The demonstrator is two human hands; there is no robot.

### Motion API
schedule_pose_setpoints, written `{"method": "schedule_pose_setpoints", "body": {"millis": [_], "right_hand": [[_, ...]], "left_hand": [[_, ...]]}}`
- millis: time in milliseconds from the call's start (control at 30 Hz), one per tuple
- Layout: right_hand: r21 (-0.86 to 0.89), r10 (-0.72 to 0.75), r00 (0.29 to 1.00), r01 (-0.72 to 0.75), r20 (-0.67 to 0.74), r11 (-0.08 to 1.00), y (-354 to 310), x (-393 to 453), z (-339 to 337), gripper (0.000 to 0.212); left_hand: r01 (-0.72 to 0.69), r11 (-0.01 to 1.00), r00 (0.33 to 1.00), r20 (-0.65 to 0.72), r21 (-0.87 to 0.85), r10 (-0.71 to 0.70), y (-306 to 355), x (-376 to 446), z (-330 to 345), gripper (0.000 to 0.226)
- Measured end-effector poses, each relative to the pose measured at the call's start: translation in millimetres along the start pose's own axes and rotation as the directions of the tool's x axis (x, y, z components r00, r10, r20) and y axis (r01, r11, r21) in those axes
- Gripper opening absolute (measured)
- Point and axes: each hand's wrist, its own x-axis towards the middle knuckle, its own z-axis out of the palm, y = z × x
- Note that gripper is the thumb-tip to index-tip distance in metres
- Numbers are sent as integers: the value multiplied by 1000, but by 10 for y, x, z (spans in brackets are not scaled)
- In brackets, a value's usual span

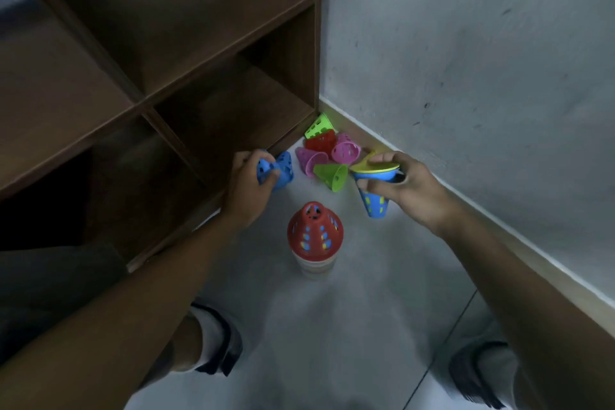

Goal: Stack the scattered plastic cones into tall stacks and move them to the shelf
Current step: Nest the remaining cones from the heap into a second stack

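Knees (213,339), red-topped stack (314,233), hands gripping blue cones (278,170), loose cones (327,150) beside shelf (159,76)

No text, label, brand, number or sign can be read anywhere in this view — not on the cones (327,156), not on the shelf (166,76), not on the wall (466,43). The cones show only cut-out holes in their sides — 0 letters or digits.
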Motion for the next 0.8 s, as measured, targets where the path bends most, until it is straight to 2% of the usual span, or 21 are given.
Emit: {"method": "schedule_pose_setpoints", "body": {"millis": [133, 233, 333, 500, 633, 800], "right_hand": [[-106, 31, 954, 1, 299, 994, -345, -221, -208, 52], [-152, 50, 914, 13, 402, 988, -483, -319, -272, 51], [-152, 20, 902, 51, 431, 987, -610, -397, -258, 54], [-120, -55, 880, 126, 472, 985, -901, -590, -216, 52], [-164, -82, 874, 181, 479, 970, -1111, -683, -146, 64], [-286, -90, 903, 226, 421, 931, -1230, -749, -69, 74]], "left_hand": [[47, 984, 995, -81, -172, -61, 328, 24, -93, 17], [21, 949, 993, -103, -313, -56, 561, 1, -148, 24], [9, 907, 993, -103, -421, -58, 736, -65, -165, 28], [26, 875, 991, -101, -483, -85, 973, -198, -236, 26], [39, 843, 993, -74, -536, -93, 1095, -265, -341, 25], [44, 839, 995, -55, -542, -88, 1238, -361, -510, 24]]}}
